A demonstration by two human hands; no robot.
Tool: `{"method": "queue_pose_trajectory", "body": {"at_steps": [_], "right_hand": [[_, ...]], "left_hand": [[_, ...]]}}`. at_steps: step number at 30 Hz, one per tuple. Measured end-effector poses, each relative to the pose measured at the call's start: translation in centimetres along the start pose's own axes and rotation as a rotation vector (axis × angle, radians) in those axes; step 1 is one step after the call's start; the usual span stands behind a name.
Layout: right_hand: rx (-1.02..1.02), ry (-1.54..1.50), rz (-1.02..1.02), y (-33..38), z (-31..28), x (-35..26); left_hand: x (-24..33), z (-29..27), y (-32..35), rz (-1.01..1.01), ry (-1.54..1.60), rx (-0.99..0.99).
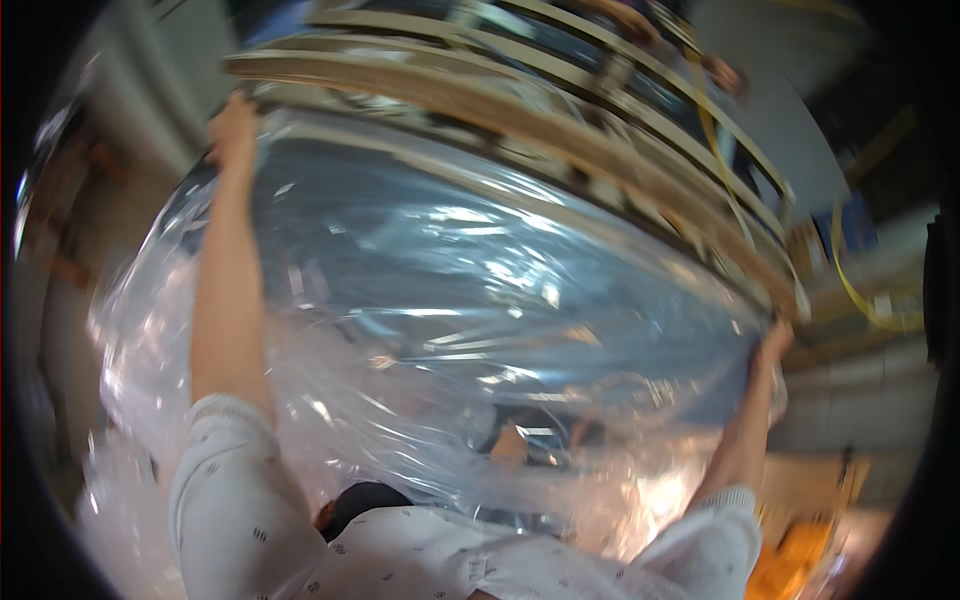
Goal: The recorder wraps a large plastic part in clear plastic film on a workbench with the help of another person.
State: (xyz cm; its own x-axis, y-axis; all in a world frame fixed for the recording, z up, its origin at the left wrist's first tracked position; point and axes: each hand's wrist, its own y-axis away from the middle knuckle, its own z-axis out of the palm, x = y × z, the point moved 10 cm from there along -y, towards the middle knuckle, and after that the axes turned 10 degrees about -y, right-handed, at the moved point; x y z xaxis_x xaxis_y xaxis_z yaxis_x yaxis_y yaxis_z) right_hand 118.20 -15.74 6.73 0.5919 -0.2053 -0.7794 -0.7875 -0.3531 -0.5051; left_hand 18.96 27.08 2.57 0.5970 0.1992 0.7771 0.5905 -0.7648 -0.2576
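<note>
A large sheet of clear plastic film (430, 270) stretches across the middle in front of me, shiny and creased, with slack folds hanging toward my body. My left hand (233, 132) is closed on the film's far left corner, beside the end of a wooden beam (480, 105). At the far right corner my right hand (776, 342), somewhat blurred, is closed on the film's edge just below the beam's other end. Both arms reach out wide. A dark blue-grey surface shows through the film.
Beyond the beam stands a slatted wooden frame (560, 55). Another person's hands (722, 75) are at its far side. A yellow strap (708, 125) hangs over the slats. To the right are a blue box (848, 225) and, lower down, an orange object (800, 560).
</note>
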Motion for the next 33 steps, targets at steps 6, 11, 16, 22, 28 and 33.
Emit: {"method": "queue_pose_trajectory", "body": {"at_steps": [6,11,16,22,28,33], "right_hand": [[-0.089,0.769,-0.240,5.9,-1.8,-9.0],[-0.452,0.537,-0.477,16.5,-0.4,-9.9],[-0.589,0.644,-0.375,21.6,-1.5,-12.1],[-0.552,0.546,-0.334,20.2,-2.6,-11.1],[-0.378,0.714,0.012,13.3,-6.2,-3.1],[-0.469,0.640,-0.212,16.4,-4.2,-6.2]], "left_hand": [[1.7,1.0,0.8,0.462,0.128,-0.407],[-9.2,-13.4,-12.0,0.634,-0.565,-0.135],[-7.1,-11.2,-8.2,0.562,-1.049,0.021],[16.7,0.4,26.2,0.916,-0.224,-0.873],[22.6,-0.9,40.3,1.242,0.072,-0.714],[16.8,-2.5,33.0,1.007,0.033,-0.601]]}}
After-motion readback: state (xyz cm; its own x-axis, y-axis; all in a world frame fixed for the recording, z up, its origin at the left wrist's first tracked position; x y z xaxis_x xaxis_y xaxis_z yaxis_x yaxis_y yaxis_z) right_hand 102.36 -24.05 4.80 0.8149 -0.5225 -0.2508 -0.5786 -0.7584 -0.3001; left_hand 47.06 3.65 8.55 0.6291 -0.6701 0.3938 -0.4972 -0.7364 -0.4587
